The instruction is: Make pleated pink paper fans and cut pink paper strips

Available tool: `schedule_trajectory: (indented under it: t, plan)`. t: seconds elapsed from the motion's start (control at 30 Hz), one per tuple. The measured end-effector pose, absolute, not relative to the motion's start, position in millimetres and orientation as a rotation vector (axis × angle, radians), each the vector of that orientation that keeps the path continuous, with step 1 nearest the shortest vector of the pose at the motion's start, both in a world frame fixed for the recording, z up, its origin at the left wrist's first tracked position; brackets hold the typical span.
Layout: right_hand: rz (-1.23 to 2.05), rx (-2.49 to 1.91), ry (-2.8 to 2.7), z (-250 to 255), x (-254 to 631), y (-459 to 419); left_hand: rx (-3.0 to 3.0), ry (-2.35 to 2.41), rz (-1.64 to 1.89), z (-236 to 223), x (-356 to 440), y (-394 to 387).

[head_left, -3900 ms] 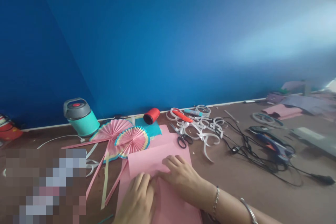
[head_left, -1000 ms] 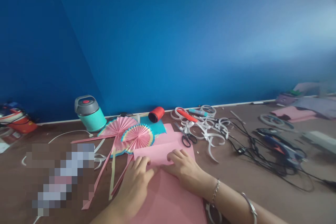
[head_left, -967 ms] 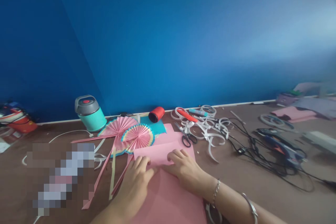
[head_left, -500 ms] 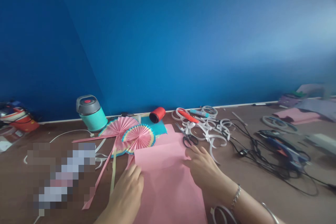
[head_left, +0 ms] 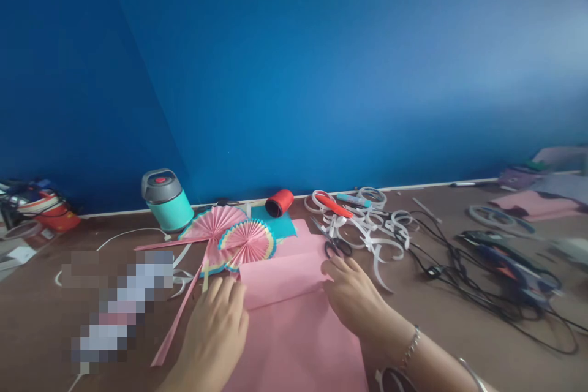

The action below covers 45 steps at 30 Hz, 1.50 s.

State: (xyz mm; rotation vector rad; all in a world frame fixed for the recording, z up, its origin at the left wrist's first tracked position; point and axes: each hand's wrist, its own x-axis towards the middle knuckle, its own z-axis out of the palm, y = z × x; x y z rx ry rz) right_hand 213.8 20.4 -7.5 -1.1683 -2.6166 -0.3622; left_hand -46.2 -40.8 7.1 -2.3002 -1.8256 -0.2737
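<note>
A long sheet of pink paper [head_left: 303, 349] lies in front of me, its far end folded over into a flat flap [head_left: 285, 282]. My left hand [head_left: 215, 324] is closed at the flap's left edge, fingers curled on the paper with the thumb hidden. At the right edge, my right hand [head_left: 353, 291] grips the same sheet with bent fingers. Just beyond that hand rest black-handled scissors [head_left: 337, 247]. Pleated pink paper fans [head_left: 248, 242] with yellow and blue rims lie past my left hand.
White curled strips [head_left: 367, 233] and an orange-red tool [head_left: 334, 205] lie beyond the scissors. A red spool [head_left: 279, 203] and a teal flask [head_left: 168, 202] stand near the blue wall [head_left: 321, 73]. Black cables [head_left: 459, 282] and a blue glue gun [head_left: 517, 272] occupy the right side.
My left hand has shifted slightly forward and left along the paper's edge. The right hand stays at the right edge. The whole view has turned slightly left.
</note>
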Motion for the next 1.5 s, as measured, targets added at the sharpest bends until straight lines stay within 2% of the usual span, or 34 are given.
schedule_trajectory:
  t: [0.13,0.33,0.5,0.77,1.1,1.3,1.5]
  plan:
    - [-0.359,-1.146,-2.658,-9.4,213.4,23.8,-2.569,-1.855,-0.419,-0.6,-39.5,-33.9]
    - [-0.327,-1.143,-2.703,-5.1,215.5,26.0,-2.629,-1.886,-0.275,-7.8,-40.0,-30.7]
    - [-0.210,-1.200,-2.723,3.6,215.5,23.6,-2.642,-1.901,-0.295,-1.4,-40.5,-30.2]
    - [-0.079,-1.191,-2.713,6.6,212.5,25.4,-2.611,-1.879,-0.009,5.1,-32.4,-33.8]
    - [0.380,-1.202,-2.428,-1.3,220.1,40.6,-2.649,-1.949,-0.517,-3.4,-41.2,-25.1]
    - [0.424,-1.383,-2.271,-10.3,211.6,44.1,-2.615,-2.134,-0.796,-6.6,-41.7,-15.4]
    - [0.366,-1.395,-2.269,-14.3,209.9,45.1,-2.534,-2.164,-0.767,-6.9,-36.6,-13.9]
